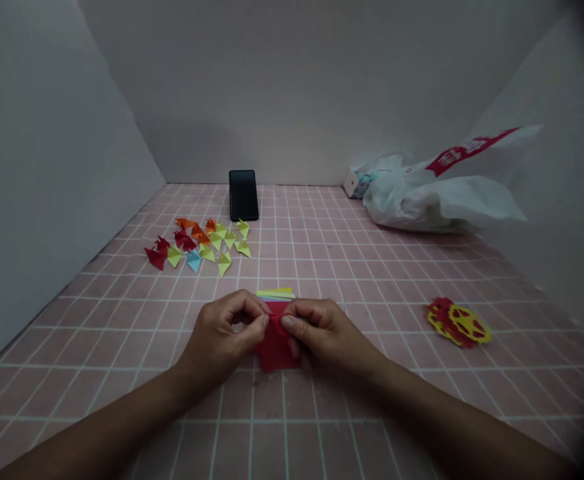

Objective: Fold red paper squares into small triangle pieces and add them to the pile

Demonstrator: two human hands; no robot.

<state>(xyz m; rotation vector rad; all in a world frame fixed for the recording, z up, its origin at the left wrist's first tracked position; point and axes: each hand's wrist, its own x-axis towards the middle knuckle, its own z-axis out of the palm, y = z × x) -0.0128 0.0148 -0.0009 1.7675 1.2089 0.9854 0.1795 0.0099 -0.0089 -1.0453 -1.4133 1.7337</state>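
Observation:
A piece of red paper [278, 350] is pinched between my two hands at the near middle of the table. My left hand [229, 332] grips its upper left edge between thumb and fingers, and my right hand [325, 330] grips the upper right the same way. The fold between the fingertips is partly hidden. Just beyond it lies a stack of coloured paper sheets [275, 293], yellow and pale at the far edge, mostly covered by the hands and the red paper.
Several small origami cranes [199, 233] in red, orange, yellow and blue lie at left. Behind them is a black smartphone [243, 195]. A white plastic bag [422, 200] and a small box [355, 183] are back right. Red and yellow paper cutouts [467, 325] lie at right. Walls enclose the tiled-pattern tabletop.

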